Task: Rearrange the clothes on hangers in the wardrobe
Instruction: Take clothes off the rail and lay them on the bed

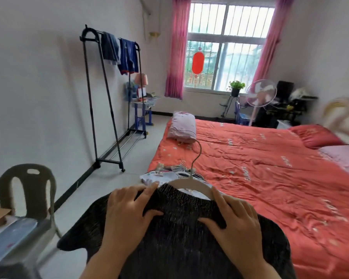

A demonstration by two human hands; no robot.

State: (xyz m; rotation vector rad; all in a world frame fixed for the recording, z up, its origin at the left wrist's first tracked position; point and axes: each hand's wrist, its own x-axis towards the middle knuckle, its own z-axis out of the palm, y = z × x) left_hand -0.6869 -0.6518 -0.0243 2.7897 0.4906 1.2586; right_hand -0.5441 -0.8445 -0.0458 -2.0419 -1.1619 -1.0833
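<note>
While the sweater [179, 238] lies over the near corner of the bed [270, 168]: the step in hand looks like seating this dark knit squarely on its hanger [191, 182] before it is hung up.
Left hand [129, 210]: its fingers [147, 189] are curled over the sweater's left shoulder by the collar, with the thumb under a fold, so it pinches the knit.
Right hand [236, 220]: it grips the other shoulder, with the forefinger lying along the pale hanger arm and the thumb tucked against the fabric.
Hanger: the pale curved bar sits inside the neck opening, and its metal hook [197, 154] points up and away over the bed.
Pile [169, 174]: more clothes on thin wire hangers lie just beyond the sweater, touching the bed's edge.
Rack [109, 97]: this open rail stands against the left wall, well apart from the bed, with two blue garments [119, 53] draped near its far end. No closed wardrobe is in view.
Next move: probably smooth both shoulders evenly over the hanger arms. One hand would then shift to the hook so the sweater lifts clear of the pile and can be carried to the rail.
Care needed: the loose knit may slide off one arm if it is lifted unevenly.
</note>
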